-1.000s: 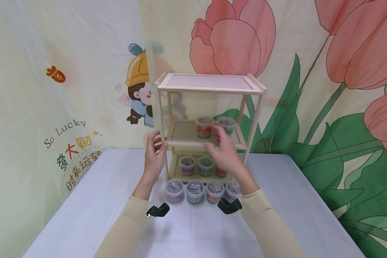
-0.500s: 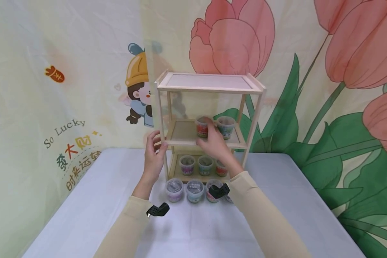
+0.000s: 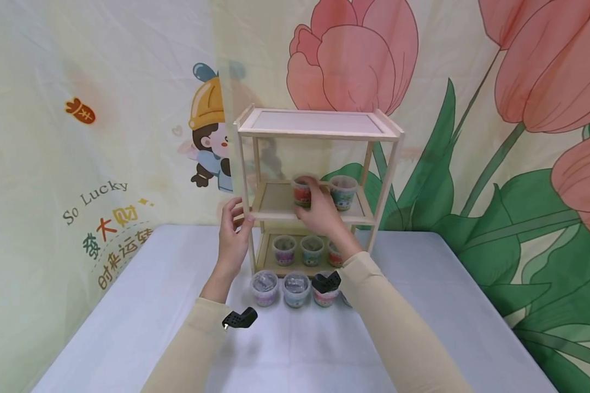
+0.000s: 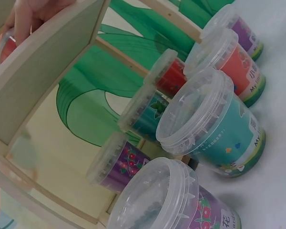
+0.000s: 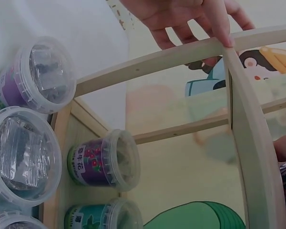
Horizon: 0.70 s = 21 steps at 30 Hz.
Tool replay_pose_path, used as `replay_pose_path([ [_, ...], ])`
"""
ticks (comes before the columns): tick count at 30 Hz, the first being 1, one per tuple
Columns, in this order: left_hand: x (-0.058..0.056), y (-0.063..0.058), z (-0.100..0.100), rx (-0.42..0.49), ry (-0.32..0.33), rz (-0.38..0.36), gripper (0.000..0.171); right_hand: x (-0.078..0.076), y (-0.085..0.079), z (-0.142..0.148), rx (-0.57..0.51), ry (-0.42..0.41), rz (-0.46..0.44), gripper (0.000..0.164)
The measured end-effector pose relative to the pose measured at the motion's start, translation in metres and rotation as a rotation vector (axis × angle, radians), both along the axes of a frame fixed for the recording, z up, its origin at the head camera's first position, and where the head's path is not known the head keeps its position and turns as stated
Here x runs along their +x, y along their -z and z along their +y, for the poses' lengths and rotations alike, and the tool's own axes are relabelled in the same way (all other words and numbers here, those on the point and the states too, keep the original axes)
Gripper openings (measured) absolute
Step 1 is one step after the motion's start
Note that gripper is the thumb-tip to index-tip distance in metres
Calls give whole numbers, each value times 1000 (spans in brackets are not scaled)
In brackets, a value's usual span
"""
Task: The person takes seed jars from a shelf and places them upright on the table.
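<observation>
My right hand point(image 3: 322, 210) grips a red-labelled plastic cup point(image 3: 301, 195) on the middle tier of a small wooden shelf point(image 3: 319, 135). Right of that cup, on the same tier, is a teal-labelled cup point(image 3: 343, 192). At the shelf's left front post, my left hand point(image 3: 233, 237) holds on, its thumb against the wood where the middle tier joins; the right wrist view shows this left hand point(image 5: 190, 19) too. Below, the bottom tier bears a purple cup point(image 3: 284, 250), a teal cup point(image 3: 312, 251) and a red cup point(image 3: 334, 255), partly behind my right wrist.
In front of the shelf several lidded cups stand in a row on the white table point(image 3: 285, 349): purple point(image 3: 264, 289), teal point(image 3: 296, 290), pink-red point(image 3: 325, 296) and another mostly behind the right sleeve. A printed cloth point(image 3: 142, 82) hangs close behind the shelf.
My right hand has moved left from between the two middle-tier cups, taken hold of the red one and shifted it slightly left. The left hand has stayed on the post.
</observation>
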<state>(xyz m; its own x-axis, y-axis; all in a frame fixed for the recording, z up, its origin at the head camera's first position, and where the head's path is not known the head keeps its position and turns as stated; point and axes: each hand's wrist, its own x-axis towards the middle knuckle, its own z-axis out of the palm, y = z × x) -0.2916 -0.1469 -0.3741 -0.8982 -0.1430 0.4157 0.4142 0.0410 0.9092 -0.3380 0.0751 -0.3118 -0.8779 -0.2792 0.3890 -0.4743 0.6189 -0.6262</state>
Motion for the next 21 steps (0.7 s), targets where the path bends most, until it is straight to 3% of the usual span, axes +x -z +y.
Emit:
replay_pose_path([
  [14,-1,1,1,-1,0,-5,51,-7,11,3,-25,-17,172,52],
  [21,-1,2,1,2,-2,4,50,-6,14,4,-44,-22,202,53],
])
